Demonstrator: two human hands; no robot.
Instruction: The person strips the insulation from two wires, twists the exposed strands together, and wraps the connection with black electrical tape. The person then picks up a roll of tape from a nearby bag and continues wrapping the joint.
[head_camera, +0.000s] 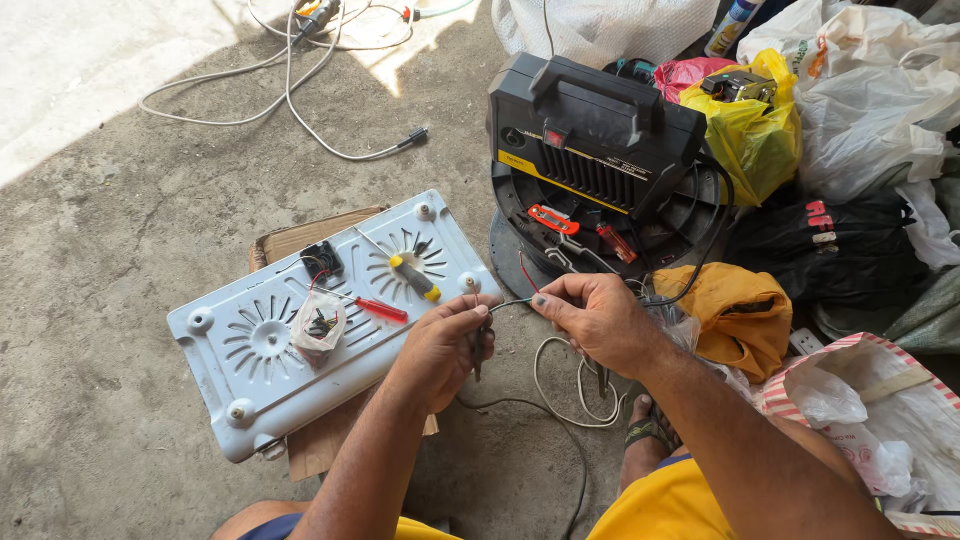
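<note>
My left hand (440, 345) is closed around a small dark tool and pinches one end of a thin wire (512, 302). My right hand (597, 318) grips the same wire a little to the right, with a red strand sticking up beside its fingers. Both hands hover just off the right edge of a white metal appliance base (235, 375) lying on cardboard. On that base rest a yellow-handled screwdriver (414, 277), a red-handled screwdriver (380, 309) and a small plastic bag of parts (319, 325).
A black and yellow machine (590, 135) stands on a round black base behind my hands. Plastic bags (860, 100) and an orange cloth (735, 310) crowd the right side. White cables (300, 90) lie on the concrete floor at the back. My sandalled foot (648, 430) is below.
</note>
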